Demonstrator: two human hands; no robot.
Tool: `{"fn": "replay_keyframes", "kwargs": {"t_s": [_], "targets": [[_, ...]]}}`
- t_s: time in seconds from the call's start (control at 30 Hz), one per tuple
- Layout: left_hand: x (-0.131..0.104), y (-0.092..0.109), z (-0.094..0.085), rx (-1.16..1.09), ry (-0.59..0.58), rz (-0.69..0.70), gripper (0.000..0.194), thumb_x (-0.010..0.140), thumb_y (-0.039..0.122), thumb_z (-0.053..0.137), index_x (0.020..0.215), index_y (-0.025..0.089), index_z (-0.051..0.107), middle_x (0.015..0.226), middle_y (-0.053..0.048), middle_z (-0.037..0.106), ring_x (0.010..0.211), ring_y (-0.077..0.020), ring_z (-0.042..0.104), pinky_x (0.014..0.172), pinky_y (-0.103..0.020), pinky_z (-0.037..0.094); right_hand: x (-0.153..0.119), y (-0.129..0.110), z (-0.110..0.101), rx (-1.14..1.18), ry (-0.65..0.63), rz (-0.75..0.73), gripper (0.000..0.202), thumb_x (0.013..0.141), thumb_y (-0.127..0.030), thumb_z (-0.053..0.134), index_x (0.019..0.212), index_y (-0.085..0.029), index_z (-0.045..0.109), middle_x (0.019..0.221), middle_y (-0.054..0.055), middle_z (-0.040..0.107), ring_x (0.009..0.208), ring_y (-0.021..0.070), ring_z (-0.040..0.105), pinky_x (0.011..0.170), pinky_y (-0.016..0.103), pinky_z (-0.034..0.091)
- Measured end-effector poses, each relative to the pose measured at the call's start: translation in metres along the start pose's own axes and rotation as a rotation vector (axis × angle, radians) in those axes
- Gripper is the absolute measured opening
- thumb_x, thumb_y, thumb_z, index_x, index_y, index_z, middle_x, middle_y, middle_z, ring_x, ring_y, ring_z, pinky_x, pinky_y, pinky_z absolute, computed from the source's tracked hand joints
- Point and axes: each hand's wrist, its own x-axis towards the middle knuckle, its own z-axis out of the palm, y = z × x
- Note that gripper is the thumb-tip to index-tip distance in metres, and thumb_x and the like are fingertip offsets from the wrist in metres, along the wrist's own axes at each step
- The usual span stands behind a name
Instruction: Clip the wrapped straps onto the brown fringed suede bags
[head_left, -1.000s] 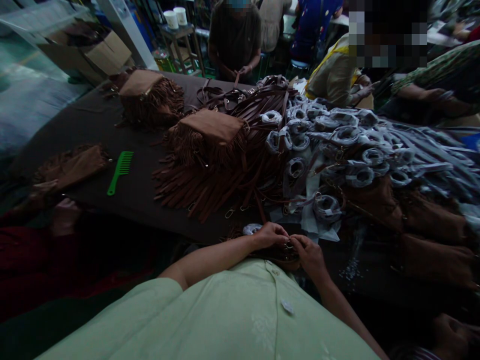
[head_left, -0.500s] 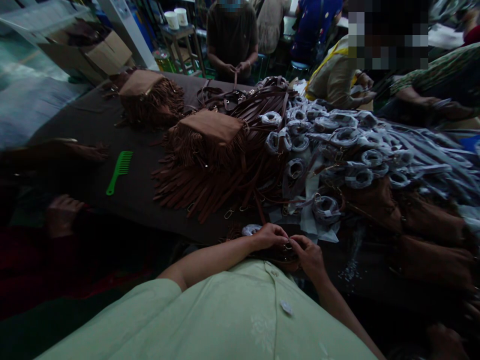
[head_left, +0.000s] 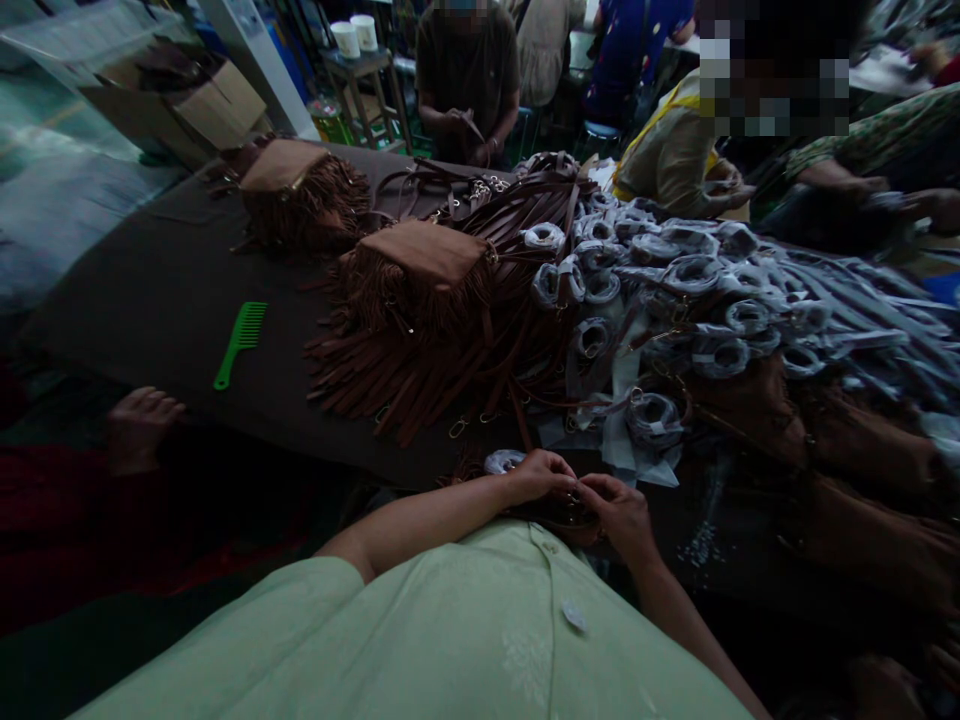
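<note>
At the table's near edge, against my shirt, lies a brown bag (head_left: 581, 530) with small shiny metal fittings (head_left: 574, 497). Over it my left hand (head_left: 546, 474) is closed, thumb and forefinger pinched at one of the fittings. From the other side my right hand (head_left: 619, 508) pinches at the same spot, its fingertips touching those of the left. Dim light and the fingers hide the fitting's exact shape. Just beyond my left hand sits a plastic-wrapped coil (head_left: 504, 460), with brown fringe beside it.
On the dark-covered table (head_left: 150, 290) lie a green comb (head_left: 240, 345), fringed brown bags (head_left: 424, 252), loose brown straps (head_left: 405, 385) and a heap of plastic-wrapped coiled straps (head_left: 690, 270). More brown bags (head_left: 870, 440) are at right. A neighbour's hand (head_left: 142, 428) rests at left; other people work opposite.
My hands stay pinched together with only a slight shift of the fingers. At far left, the brown item on the table has gone from view. The person opposite has moved their hands apart.
</note>
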Motion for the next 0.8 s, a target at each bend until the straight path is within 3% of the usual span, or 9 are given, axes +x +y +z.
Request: {"fn": "replay_keyframes", "kwargs": {"t_s": [0.3,0.6,0.7,0.8], "targets": [[0.002,-0.004,-0.003,-0.001,-0.006,-0.046,0.037,0.052,0.037,0.076,0.071,0.009,0.062,0.058,0.003,0.057,0.051,-0.0066,0.049,0.055,-0.021,0.038,0.003,0.0,-0.001,-0.058,-0.067,0.013,0.034,0.074,-0.048,0.057,0.082,-0.017,0.068,0.076,0.005,0.07,0.07,0.0208,0.063,0.063,0.029,0.048],[0.004,-0.007,0.0,0.016,-0.006,-0.117,0.037,0.054,0.037,0.076,0.075,0.009,0.065,0.059,0.001,0.059,0.051,-0.0077,0.052,0.055,-0.022,0.041,0.001,0.001,0.004,-0.081,-0.035,0.007,0.038,0.075,-0.05,0.052,0.081,-0.016,0.069,0.076,0.006,0.07,0.072,0.0205,0.063,0.064,0.028,0.047],[0.004,0.003,-0.017,0.212,0.037,-0.061,0.035,0.064,0.032,0.071,0.09,0.011,0.063,0.066,0.0,0.062,0.056,-0.0094,0.055,0.057,-0.022,0.043,0.003,0.005,0.007,-0.093,-0.025,0.023,0.04,0.075,-0.052,0.051,0.084,-0.016,0.068,0.077,0.006,0.07,0.071,0.0206,0.063,0.064,0.029,0.047],[-0.003,0.019,-0.053,0.614,0.188,0.078,0.033,0.07,0.031,0.065,0.1,0.016,0.061,0.081,-0.001,0.064,0.07,-0.0115,0.058,0.063,-0.022,0.042,0.005,0.008,0.007,-0.161,0.001,0.005,0.039,0.076,-0.052,0.049,0.084,-0.018,0.067,0.081,0.006,0.07,0.074,0.0207,0.063,0.068,0.03,0.047]]}}
